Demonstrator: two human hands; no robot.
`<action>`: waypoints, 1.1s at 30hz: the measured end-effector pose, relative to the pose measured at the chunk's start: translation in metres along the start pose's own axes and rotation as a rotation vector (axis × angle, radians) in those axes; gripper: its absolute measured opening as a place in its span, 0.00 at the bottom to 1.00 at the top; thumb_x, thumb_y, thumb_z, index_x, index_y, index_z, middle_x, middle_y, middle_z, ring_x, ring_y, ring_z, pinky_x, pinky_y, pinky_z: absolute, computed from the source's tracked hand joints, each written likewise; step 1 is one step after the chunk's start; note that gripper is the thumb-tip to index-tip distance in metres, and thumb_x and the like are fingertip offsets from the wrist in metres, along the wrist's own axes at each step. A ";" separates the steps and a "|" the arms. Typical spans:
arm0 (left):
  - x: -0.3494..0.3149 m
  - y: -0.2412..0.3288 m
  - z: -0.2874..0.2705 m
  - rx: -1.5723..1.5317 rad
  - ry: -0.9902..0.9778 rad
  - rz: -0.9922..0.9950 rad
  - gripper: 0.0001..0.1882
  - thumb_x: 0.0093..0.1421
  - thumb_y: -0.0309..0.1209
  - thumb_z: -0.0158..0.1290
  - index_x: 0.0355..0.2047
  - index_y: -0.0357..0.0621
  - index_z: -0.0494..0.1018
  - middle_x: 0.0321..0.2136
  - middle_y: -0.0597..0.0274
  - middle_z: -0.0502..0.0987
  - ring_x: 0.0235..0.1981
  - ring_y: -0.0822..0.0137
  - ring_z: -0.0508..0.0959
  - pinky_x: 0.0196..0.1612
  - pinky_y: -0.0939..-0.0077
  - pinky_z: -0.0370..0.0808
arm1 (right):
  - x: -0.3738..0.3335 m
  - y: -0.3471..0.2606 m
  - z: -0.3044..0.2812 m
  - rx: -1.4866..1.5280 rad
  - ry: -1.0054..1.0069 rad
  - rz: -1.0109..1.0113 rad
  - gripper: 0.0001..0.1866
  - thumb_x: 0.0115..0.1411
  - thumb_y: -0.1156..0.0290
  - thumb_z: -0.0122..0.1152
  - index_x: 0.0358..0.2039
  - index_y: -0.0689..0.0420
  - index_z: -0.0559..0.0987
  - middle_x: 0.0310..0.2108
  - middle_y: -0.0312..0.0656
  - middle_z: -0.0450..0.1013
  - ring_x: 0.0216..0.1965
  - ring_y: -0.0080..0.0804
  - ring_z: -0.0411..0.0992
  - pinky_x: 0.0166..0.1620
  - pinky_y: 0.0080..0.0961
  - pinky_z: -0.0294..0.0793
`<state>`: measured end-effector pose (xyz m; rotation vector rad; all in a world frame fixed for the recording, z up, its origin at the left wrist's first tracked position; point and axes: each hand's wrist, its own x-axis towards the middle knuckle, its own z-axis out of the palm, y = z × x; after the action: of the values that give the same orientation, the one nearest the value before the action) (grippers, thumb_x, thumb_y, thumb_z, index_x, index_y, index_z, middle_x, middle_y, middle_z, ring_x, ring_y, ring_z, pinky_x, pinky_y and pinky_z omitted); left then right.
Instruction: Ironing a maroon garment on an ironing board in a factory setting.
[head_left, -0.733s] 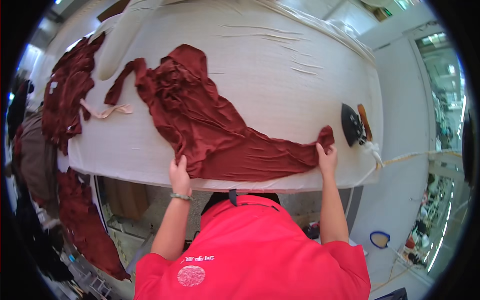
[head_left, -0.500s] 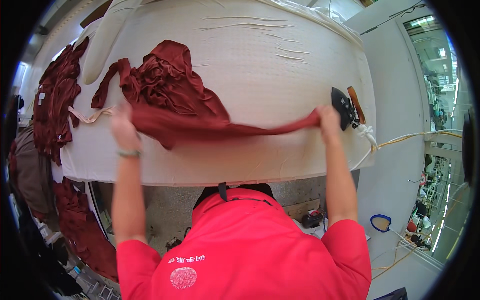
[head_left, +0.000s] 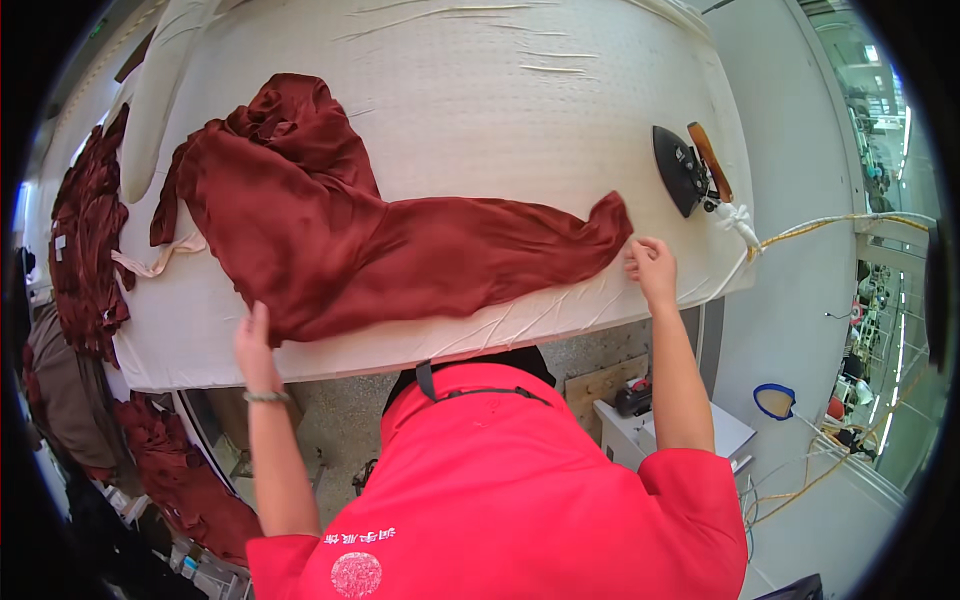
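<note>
A dark red satin garment (head_left: 300,230) lies across the white padded table, bunched at its far left part. One long sleeve-like part (head_left: 480,250) stretches to the right, its narrow end curled upward. At the garment's near left corner, my left hand (head_left: 257,352) pinches the edge between fingers and thumb. My right hand (head_left: 652,268) is just beside the narrow end, its fingers curled in with no cloth visible in them. Beyond that hand, an iron (head_left: 680,170) with a wooden handle rests on the table.
The white table (head_left: 480,110) has creases in its cover. A padded white arm (head_left: 155,110) extends over its far left. More dark red garments (head_left: 85,240) hang at the left edge. The iron's cord (head_left: 830,220) runs off to the right, near a blue-rimmed oval object (head_left: 773,401).
The sleeve-like part, stretched and blurred before, now lies spread flat. My right hand has come off its end and moved nearer. My left hand has moved down with the garment's edge.
</note>
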<state>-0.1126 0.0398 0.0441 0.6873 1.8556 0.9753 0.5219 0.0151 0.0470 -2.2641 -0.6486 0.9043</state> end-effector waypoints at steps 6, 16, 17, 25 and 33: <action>-0.029 -0.022 0.015 0.513 -0.100 0.460 0.21 0.69 0.38 0.59 0.50 0.28 0.77 0.43 0.58 0.81 0.45 0.69 0.77 0.53 0.72 0.73 | 0.019 0.022 0.013 -0.153 0.152 -0.402 0.20 0.64 0.66 0.68 0.52 0.63 0.77 0.32 0.39 0.81 0.31 0.25 0.78 0.34 0.20 0.76; -0.005 0.013 -0.009 0.013 0.158 0.369 0.18 0.71 0.35 0.56 0.51 0.30 0.77 0.45 0.58 0.81 0.44 0.69 0.77 0.53 0.72 0.73 | 0.041 -0.005 -0.051 -0.119 0.000 -0.368 0.12 0.63 0.70 0.68 0.43 0.63 0.81 0.34 0.35 0.81 0.36 0.21 0.76 0.41 0.22 0.76; -0.010 0.006 -0.011 0.145 0.140 0.389 0.18 0.71 0.35 0.56 0.51 0.30 0.77 0.45 0.59 0.81 0.44 0.69 0.77 0.53 0.72 0.73 | 0.033 0.003 -0.058 -0.148 -0.005 -0.315 0.12 0.63 0.70 0.68 0.43 0.63 0.81 0.34 0.35 0.81 0.36 0.21 0.76 0.41 0.22 0.76; -0.025 -0.034 -0.009 0.214 -0.043 0.262 0.18 0.68 0.34 0.60 0.50 0.31 0.77 0.45 0.58 0.82 0.42 0.69 0.79 0.52 0.72 0.74 | -0.003 0.008 -0.054 0.083 -0.412 -0.050 0.18 0.65 0.71 0.66 0.54 0.63 0.79 0.43 0.36 0.81 0.42 0.22 0.76 0.47 0.19 0.75; -0.019 -0.043 -0.041 0.660 0.093 0.146 0.19 0.63 0.28 0.61 0.53 0.34 0.76 0.48 0.51 0.82 0.48 0.59 0.80 0.57 0.66 0.73 | 0.008 0.015 -0.067 -0.059 -0.528 -0.090 0.23 0.66 0.71 0.65 0.60 0.64 0.77 0.45 0.37 0.80 0.43 0.21 0.76 0.47 0.21 0.75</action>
<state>-0.1440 -0.0121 0.0278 1.1943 2.2501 0.4676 0.5796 -0.0141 0.0726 -2.0271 -1.0046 1.4697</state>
